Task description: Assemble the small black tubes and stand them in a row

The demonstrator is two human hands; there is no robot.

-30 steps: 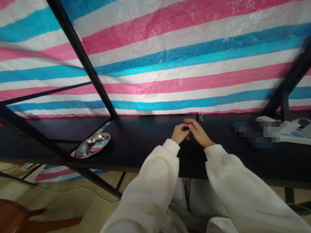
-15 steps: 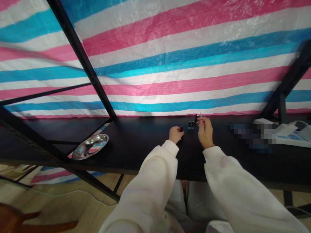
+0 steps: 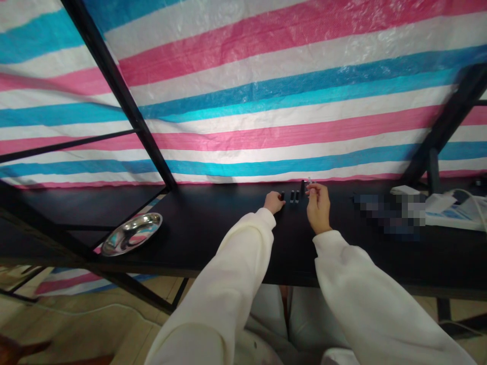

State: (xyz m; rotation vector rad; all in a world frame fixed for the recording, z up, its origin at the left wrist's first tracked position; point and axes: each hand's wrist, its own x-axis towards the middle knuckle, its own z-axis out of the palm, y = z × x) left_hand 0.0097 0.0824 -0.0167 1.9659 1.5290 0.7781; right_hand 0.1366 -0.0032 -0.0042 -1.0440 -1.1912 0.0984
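My left hand (image 3: pixel 274 202) rests low over the black tabletop, its fingers pinched on a small dark cylinder (image 3: pixel 282 195) that looks like a battery. Just right of it, two short black cylinders with pale ends (image 3: pixel 294 196) stand side by side; they also resemble batteries. A slightly taller black stick-like piece (image 3: pixel 303 186) is close to the fingertips of my right hand (image 3: pixel 318 207). That hand is closed, thumb against fingers, and a small whitish, shiny piece (image 3: pixel 309 180) shows at its tips. What kind of piece it is I cannot make out.
A shiny metal dish (image 3: pixel 132 234) lies on the black table (image 3: pixel 213 228) to the left, beside a black frame post (image 3: pixel 114 76). At the right are a white power strip or box (image 3: pixel 456 215) with a cable and a blurred dark item (image 3: pixel 395 218). Striped sheeting hangs behind.
My left hand has shifted slightly toward the standing cylinders, setting its cylinder more upright. My right hand stays by the black stick-like piece. The whole view has turned a little.
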